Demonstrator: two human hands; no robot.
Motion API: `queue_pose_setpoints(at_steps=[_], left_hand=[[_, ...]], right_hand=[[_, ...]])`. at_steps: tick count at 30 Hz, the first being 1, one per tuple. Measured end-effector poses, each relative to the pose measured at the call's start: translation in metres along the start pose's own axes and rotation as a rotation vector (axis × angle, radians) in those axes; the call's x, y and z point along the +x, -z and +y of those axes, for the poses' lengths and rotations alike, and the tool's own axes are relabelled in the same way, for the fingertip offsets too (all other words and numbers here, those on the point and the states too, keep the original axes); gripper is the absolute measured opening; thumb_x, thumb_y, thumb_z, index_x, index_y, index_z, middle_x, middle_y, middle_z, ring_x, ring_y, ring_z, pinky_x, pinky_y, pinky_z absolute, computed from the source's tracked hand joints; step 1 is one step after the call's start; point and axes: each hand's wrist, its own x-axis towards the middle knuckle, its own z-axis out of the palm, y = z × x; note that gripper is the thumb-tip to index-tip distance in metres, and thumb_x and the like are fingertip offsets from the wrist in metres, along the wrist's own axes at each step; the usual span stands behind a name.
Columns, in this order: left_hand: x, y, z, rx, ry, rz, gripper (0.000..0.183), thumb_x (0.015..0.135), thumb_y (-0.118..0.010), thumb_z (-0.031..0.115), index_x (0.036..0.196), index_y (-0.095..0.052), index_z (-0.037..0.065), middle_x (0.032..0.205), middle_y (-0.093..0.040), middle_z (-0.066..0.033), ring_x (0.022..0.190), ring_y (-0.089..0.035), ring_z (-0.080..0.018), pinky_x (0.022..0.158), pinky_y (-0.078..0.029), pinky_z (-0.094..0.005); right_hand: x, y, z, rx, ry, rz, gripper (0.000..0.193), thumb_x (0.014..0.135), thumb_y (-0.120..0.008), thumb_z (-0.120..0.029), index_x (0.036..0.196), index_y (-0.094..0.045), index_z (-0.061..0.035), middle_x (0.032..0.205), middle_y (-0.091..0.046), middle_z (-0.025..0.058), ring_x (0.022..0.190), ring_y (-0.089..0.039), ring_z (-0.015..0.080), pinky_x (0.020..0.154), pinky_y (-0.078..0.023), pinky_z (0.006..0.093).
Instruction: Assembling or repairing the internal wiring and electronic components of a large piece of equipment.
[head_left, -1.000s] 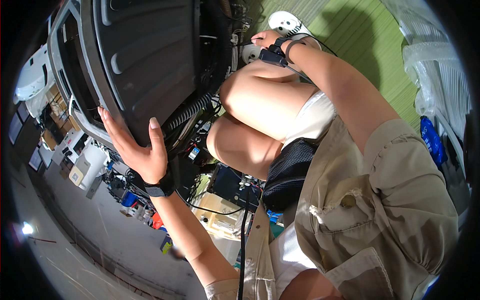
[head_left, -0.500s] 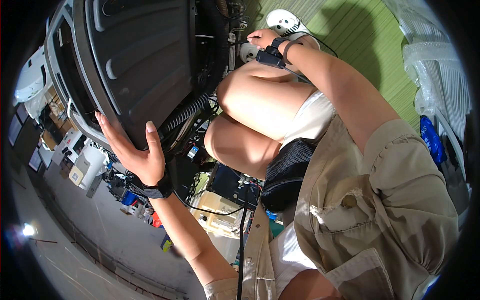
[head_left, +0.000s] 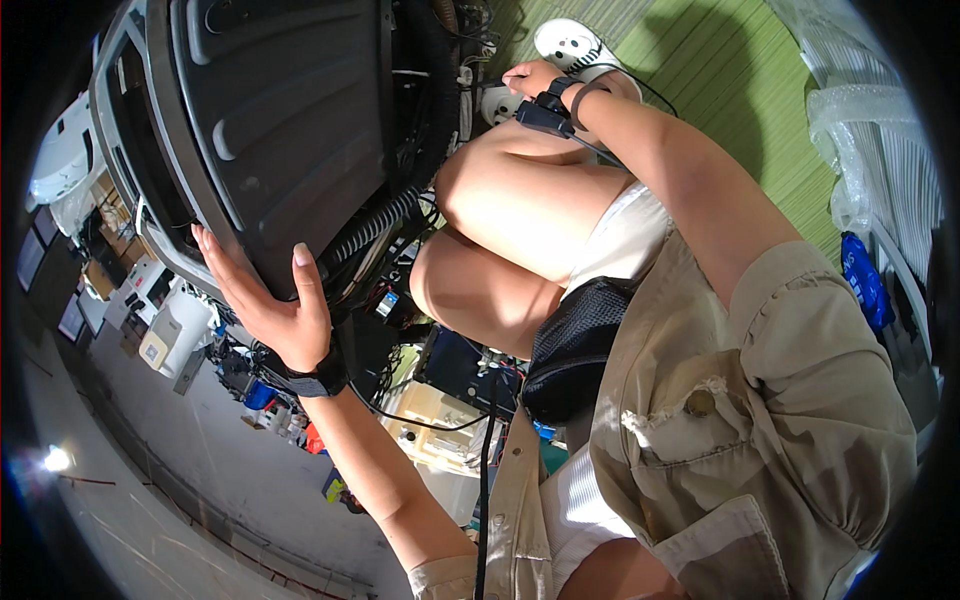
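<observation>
A large black ribbed panel (head_left: 290, 110) with a grey metal frame (head_left: 128, 150) fills the upper left. My left hand (head_left: 268, 312) lies flat against the panel's lower corner, thumb apart from the other fingers, gripping nothing. Farther off, above my knees, my right hand (head_left: 533, 78) is closed, fingertips pinched together beside my white shoe (head_left: 568, 45). A short dark strip shows at those fingertips; its kind is too small to tell. A corrugated hose (head_left: 372, 228) and a bundle of cables run along the panel's right side.
Green carpet (head_left: 790, 130) spreads at the upper right, beside bubble wrap (head_left: 850, 110) and a blue packet (head_left: 866, 280). Below the panel are a beige box (head_left: 440, 425) and a hanging black cable (head_left: 484, 500). White equipment (head_left: 180, 330) stands at the left.
My right hand has shifted very slightly to the right, its fingertips a little farther from the panel. The left hand stays in the same place on the panel.
</observation>
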Motion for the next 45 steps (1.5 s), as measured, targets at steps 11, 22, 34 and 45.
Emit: queue_pose_setpoints(at_steps=[11, 22, 34, 45], left_hand=[[0.0, -0.001, 0.0, -0.032, 0.006, -0.007, 0.066, 0.077, -0.056, 0.007, 0.132, -0.021, 0.004, 0.138, -0.021, -0.0146, 0.128, -0.018, -0.0275, 0.104, -0.016, -0.0387], [0.001, -0.001, -0.001, 0.037, -0.005, 0.024, 0.069, 0.073, -0.059, 0.013, 0.13, -0.023, -0.001, 0.134, -0.027, -0.0198, 0.125, -0.025, -0.0321, 0.101, -0.023, -0.0378], [0.002, 0.0, -0.001, 0.019, -0.015, -0.011, 0.069, 0.073, -0.056, 0.01, 0.131, -0.02, -0.001, 0.135, -0.023, -0.0205, 0.126, -0.022, -0.0331, 0.101, -0.024, -0.0399], [0.003, 0.0, 0.005, -0.087, 0.031, -0.044, 0.071, 0.075, -0.056, 0.009, 0.133, -0.016, 0.002, 0.139, -0.015, -0.0171, 0.129, -0.015, -0.0309, 0.103, -0.019, -0.0418]], right_hand=[[0.0, 0.004, 0.0, -0.035, 0.023, -0.039, 0.031, 0.079, -0.055, -0.031, 0.1, -0.062, -0.0092, 0.071, -0.063, 0.003, 0.065, -0.057, 0.0122, 0.066, -0.045, 0.0279], [-0.002, 0.005, 0.003, 0.008, 0.034, -0.058, 0.03, 0.08, -0.056, -0.028, 0.1, -0.062, -0.007, 0.069, -0.062, 0.0031, 0.058, -0.054, 0.0103, 0.058, -0.045, 0.025], [-0.013, 0.034, 0.011, 0.401, 0.022, 0.059, 0.034, 0.079, -0.058, -0.026, 0.104, -0.057, -0.0031, 0.071, -0.061, 0.002, 0.054, -0.052, 0.0068, 0.047, -0.039, 0.0195], [-0.039, 0.061, 0.002, 0.574, 0.05, 0.188, 0.032, 0.079, -0.058, -0.024, 0.104, -0.057, -0.0045, 0.078, -0.063, 0.002, 0.063, -0.056, 0.0072, 0.042, -0.038, 0.0195]])
